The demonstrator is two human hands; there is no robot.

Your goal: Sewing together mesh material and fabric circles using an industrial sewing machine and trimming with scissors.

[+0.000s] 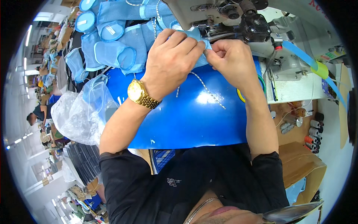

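Observation:
My left hand (175, 56), with a gold watch (135, 90) at its wrist, is closed, its fingertips pinching a piece of light blue mesh fabric (194, 34). Close beside it, my right hand (233, 61) pinches the fabric's edge between thumb and curled forefinger. Both hands are just in front of the working parts of a sewing machine (194, 13). A speckled white cord (209, 91) hangs from beneath the hands onto the blue tabletop (186, 123). Several blue mesh pouches (112, 54) with round ends are heaped to the left. My palms hide part of the fabric.
A clear plastic bag (80, 115) lies left of the tabletop. At the right, blue tape (304, 56) passes through a yellow-green ring (319, 71). Thread spools (313, 132) and a cardboard box (302, 164) stand lower right. Another person (39, 114) is far left.

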